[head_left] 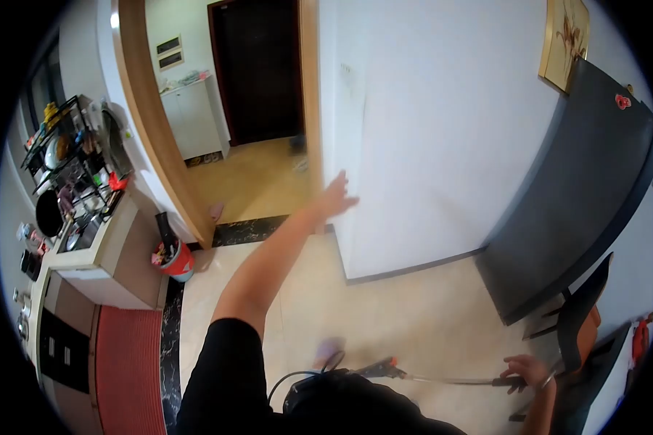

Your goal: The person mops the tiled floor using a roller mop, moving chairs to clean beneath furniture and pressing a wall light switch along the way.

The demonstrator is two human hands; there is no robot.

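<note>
Our black sleeve (225, 370) leads to the left hand (334, 200), fingers apart; our right hand (531, 372) is at the thin wand (453, 380) before us, closure unclear. Positioning seems underway, calling for steadiness.

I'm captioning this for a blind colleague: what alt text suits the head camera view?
The wearer's left hand is stretched out, empty, before a white wall and wooden door frame; the right hand loosely holds a thin rod by its dark grip. A kitchen counter stands at left.

My bare left hand (334, 199) is slightly blurred, the smooth white wall (442, 130) bright, the light-brown wooden doorframe (142, 116) fisheye-bowed.
</note>
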